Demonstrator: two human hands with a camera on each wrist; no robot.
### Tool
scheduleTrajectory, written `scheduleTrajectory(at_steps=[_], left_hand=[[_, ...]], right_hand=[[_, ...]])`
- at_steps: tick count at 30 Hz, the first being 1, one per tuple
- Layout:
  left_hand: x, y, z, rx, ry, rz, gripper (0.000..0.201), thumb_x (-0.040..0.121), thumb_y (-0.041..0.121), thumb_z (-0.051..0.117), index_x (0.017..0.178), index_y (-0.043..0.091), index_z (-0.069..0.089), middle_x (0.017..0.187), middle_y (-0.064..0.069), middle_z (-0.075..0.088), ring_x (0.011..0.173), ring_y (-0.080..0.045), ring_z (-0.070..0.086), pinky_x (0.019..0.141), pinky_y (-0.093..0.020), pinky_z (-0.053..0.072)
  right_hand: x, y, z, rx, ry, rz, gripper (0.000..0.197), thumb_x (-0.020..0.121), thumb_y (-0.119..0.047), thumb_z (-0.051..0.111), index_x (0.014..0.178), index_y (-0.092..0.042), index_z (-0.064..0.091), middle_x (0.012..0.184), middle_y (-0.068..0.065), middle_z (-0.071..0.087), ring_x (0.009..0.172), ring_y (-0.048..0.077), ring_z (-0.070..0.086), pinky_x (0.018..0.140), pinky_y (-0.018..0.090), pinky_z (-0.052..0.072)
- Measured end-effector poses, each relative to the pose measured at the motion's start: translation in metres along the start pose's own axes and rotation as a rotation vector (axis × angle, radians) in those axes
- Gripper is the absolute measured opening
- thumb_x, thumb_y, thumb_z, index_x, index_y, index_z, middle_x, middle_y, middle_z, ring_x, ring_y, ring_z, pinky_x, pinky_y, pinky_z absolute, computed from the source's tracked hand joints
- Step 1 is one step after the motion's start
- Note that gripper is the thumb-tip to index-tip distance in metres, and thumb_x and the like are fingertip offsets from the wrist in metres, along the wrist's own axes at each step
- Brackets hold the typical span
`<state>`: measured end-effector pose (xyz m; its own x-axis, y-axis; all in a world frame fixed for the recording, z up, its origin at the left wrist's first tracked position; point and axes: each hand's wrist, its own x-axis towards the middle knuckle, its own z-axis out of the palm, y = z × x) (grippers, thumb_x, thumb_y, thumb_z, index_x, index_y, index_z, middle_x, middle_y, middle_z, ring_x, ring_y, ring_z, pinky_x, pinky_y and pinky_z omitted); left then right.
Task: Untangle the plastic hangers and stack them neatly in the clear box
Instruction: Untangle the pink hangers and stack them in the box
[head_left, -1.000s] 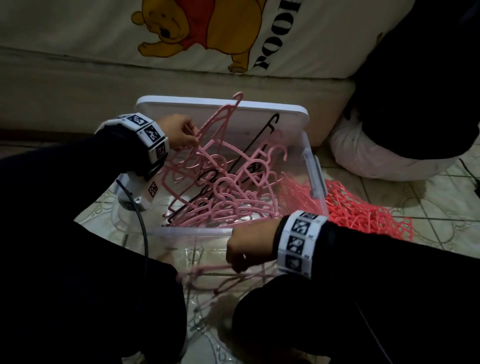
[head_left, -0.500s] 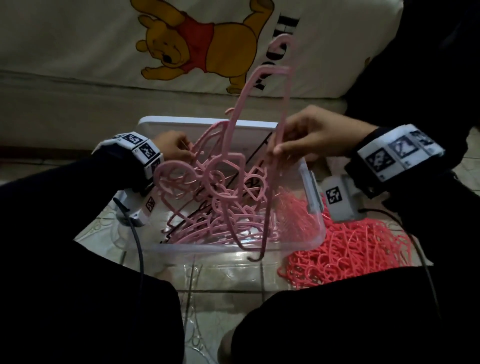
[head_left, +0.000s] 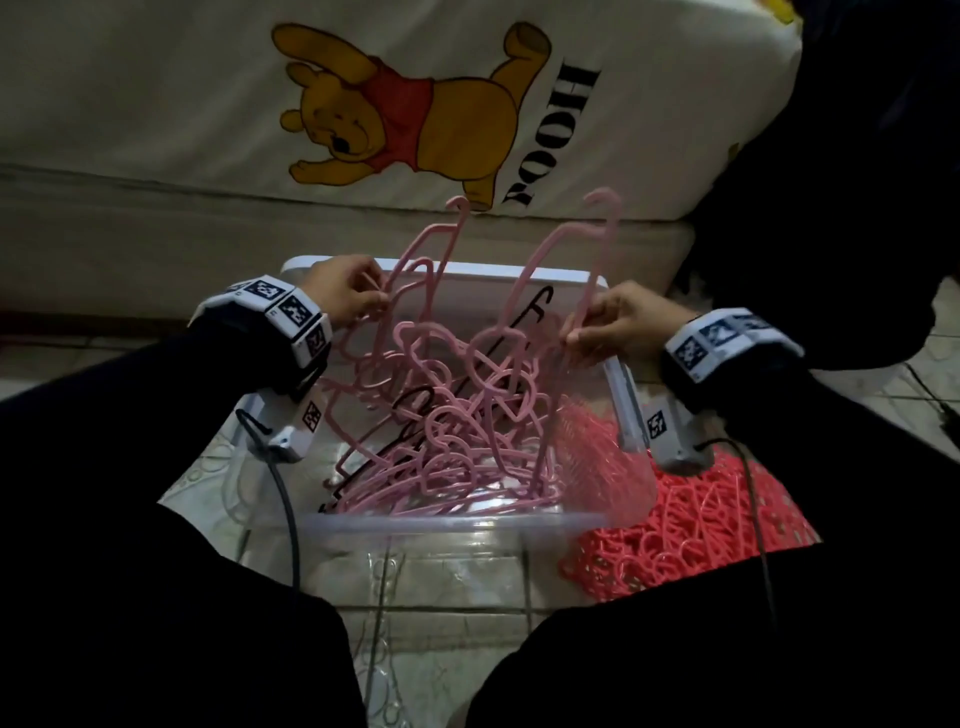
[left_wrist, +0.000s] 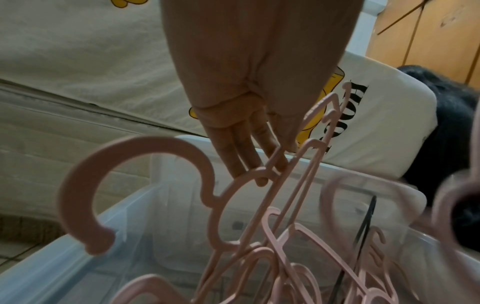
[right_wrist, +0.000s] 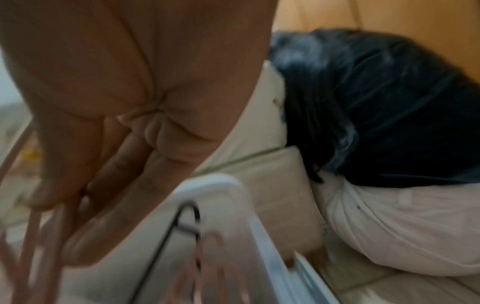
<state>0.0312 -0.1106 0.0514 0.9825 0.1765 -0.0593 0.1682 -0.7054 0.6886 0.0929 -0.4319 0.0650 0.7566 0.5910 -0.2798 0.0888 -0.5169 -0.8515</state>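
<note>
A clear plastic box (head_left: 447, 525) stands on the tiled floor, filled with a tangle of pink hangers (head_left: 447, 415) and a black hanger (head_left: 530, 312). My left hand (head_left: 348, 296) pinches the upright pink hangers (left_wrist: 280, 162) at the box's far left. My right hand (head_left: 608, 325) grips one pink hanger (head_left: 587, 249) by its side bar over the box's right wall, holding it upright with an end down among the tangle. The right wrist view is blurred; my right hand's fingers (right_wrist: 114, 216) curl round thin pink bars (right_wrist: 28, 236).
A heap of red hangers (head_left: 691, 514) lies on the floor right of the box. The white box lid (head_left: 509, 280) leans behind it against a mattress (head_left: 156, 104) with a bear print. A dark bundle (head_left: 857, 171) and white cloth lie at the right. My dark-clad legs flank the box.
My right hand came up from the floor in front of the box with a pink hanger, then lowered it down into the box. The left hand kept its pinch on the upright hangers.
</note>
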Motion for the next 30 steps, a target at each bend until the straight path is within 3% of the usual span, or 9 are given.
scheduleTrajectory(at_steps=[4, 9, 12, 15, 19, 22, 25, 28, 30], left_hand=[[0.003, 0.001, 0.0, -0.033, 0.014, 0.017, 0.02, 0.089, 0.006, 0.062, 0.106, -0.003, 0.058, 0.104, -0.023, 0.066, 0.088, -0.03, 0.063, 0.079, -0.04, 0.052], [0.004, 0.005, 0.002, -0.06, 0.009, 0.031, 0.017, 0.09, 0.005, 0.06, 0.105, -0.002, 0.056, 0.103, -0.023, 0.066, 0.083, -0.026, 0.061, 0.066, -0.029, 0.049], [0.003, 0.004, 0.002, 0.068, 0.006, 0.028, 0.016, 0.09, 0.005, 0.059, 0.105, 0.0, 0.061, 0.105, -0.018, 0.067, 0.096, -0.029, 0.063, 0.072, -0.024, 0.043], [0.002, 0.0, 0.003, 0.18, -0.034, 0.042, 0.022, 0.092, 0.003, 0.055, 0.112, -0.002, 0.064, 0.114, -0.017, 0.065, 0.107, -0.028, 0.058, 0.07, -0.014, 0.031], [-0.001, -0.003, 0.0, 0.216, -0.044, 0.014, 0.026, 0.096, 0.008, 0.05, 0.118, 0.001, 0.062, 0.12, -0.015, 0.063, 0.112, -0.027, 0.056, 0.08, -0.022, 0.036], [0.001, -0.002, -0.006, 0.185, 0.032, 0.019, 0.024, 0.096, 0.012, 0.049, 0.113, 0.004, 0.065, 0.117, -0.013, 0.064, 0.111, -0.027, 0.056, 0.085, -0.021, 0.037], [0.005, -0.002, -0.013, 0.077, 0.117, -0.006, 0.025, 0.097, 0.018, 0.047, 0.11, 0.01, 0.067, 0.115, -0.009, 0.067, 0.11, -0.025, 0.059, 0.1, -0.035, 0.042], [0.004, 0.005, -0.019, -0.103, 0.206, 0.003, 0.028, 0.099, 0.021, 0.043, 0.106, 0.006, 0.066, 0.108, -0.011, 0.068, 0.104, -0.026, 0.061, 0.097, -0.038, 0.045], [0.001, 0.011, -0.021, -0.242, 0.218, 0.016, 0.032, 0.101, 0.024, 0.039, 0.104, 0.004, 0.064, 0.107, -0.015, 0.068, 0.097, -0.026, 0.062, 0.085, -0.034, 0.049]], right_hand=[[0.019, 0.018, 0.032, -0.146, -0.082, 0.071, 0.023, 0.086, 0.006, 0.059, 0.107, 0.014, 0.06, 0.083, 0.017, 0.066, 0.056, 0.006, 0.065, 0.066, 0.025, 0.057], [0.034, 0.024, 0.062, -0.274, -0.103, 0.067, 0.014, 0.086, 0.0, 0.064, 0.096, 0.009, 0.066, 0.085, 0.022, 0.067, 0.063, 0.017, 0.064, 0.069, 0.029, 0.058], [0.038, 0.022, 0.066, -0.285, -0.086, 0.05, 0.006, 0.085, -0.003, 0.066, 0.089, -0.001, 0.068, 0.077, 0.009, 0.068, 0.064, 0.015, 0.066, 0.065, 0.024, 0.058], [0.04, 0.02, 0.059, -0.242, -0.064, 0.039, 0.005, 0.084, -0.002, 0.066, 0.088, -0.003, 0.068, 0.073, 0.004, 0.068, 0.06, 0.008, 0.066, 0.06, 0.018, 0.056], [0.037, 0.014, 0.044, -0.147, -0.055, 0.015, 0.012, 0.085, 0.004, 0.062, 0.097, 0.004, 0.066, 0.065, -0.007, 0.069, 0.057, 0.001, 0.066, 0.056, 0.013, 0.053], [0.034, 0.011, 0.028, -0.095, -0.017, 0.001, 0.016, 0.087, 0.003, 0.06, 0.102, 0.008, 0.063, 0.075, 0.001, 0.069, 0.065, 0.007, 0.068, 0.066, 0.025, 0.058], [0.029, 0.007, 0.012, 0.003, 0.041, -0.012, 0.02, 0.086, 0.003, 0.059, 0.105, 0.01, 0.061, 0.077, 0.004, 0.07, 0.073, 0.018, 0.069, 0.071, 0.033, 0.058], [0.024, 0.002, 0.003, 0.137, 0.119, -0.064, 0.016, 0.086, 0.007, 0.058, 0.101, 0.008, 0.062, 0.065, -0.003, 0.071, 0.062, 0.005, 0.068, 0.059, 0.016, 0.055], [0.022, -0.001, -0.002, 0.296, 0.17, -0.081, 0.009, 0.087, 0.008, 0.055, 0.091, 0.005, 0.062, 0.067, 0.001, 0.072, 0.065, 0.011, 0.069, 0.061, 0.019, 0.056]])
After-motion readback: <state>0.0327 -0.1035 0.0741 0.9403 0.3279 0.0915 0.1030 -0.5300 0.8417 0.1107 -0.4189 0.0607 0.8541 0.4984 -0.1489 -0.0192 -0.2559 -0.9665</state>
